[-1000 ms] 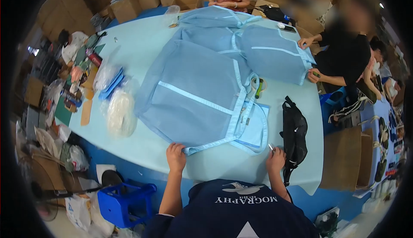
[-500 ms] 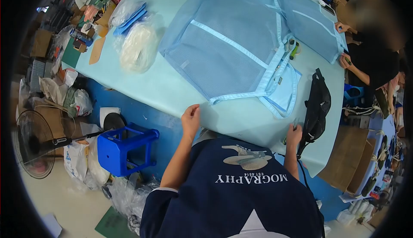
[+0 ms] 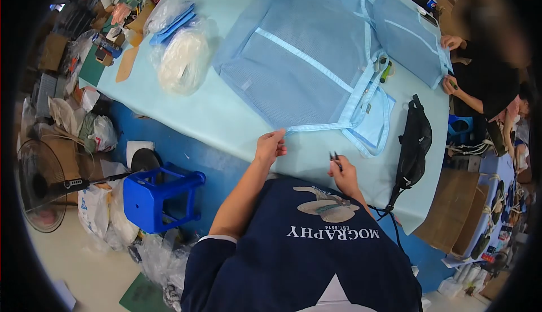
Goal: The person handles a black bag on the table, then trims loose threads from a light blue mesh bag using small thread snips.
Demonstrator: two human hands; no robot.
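Note:
A large blue mesh bag point(image 3: 305, 47) with light-blue binding strips lies flattened on the table. At its near corner, my left hand point(image 3: 270, 146) has thumb and fingertips closed on the bound edge. My right hand point(image 3: 345, 175) is wrapped round a small dark two-pointed tool, probably thread snips point(image 3: 335, 161), with its tips upward just short of the bag's edge. The bag's light-blue straps point(image 3: 367, 137) and a flat blue panel point(image 3: 372, 117) spread at its right side.
A black waist bag point(image 3: 415, 143) lies at the table's right. Green-handled snips point(image 3: 386, 72) rest beside the straps. A person's hands point(image 3: 451, 42) hold another mesh piece point(image 3: 406, 38). Plastic-wrapped bundles point(image 3: 183, 64) lie at left; a blue stool point(image 3: 152, 199) and fan point(image 3: 45, 188) stand below.
My left hand has moved right and up onto the bag's near corner. My right hand, with the tool, has swung left from beside the black bag toward the left hand.

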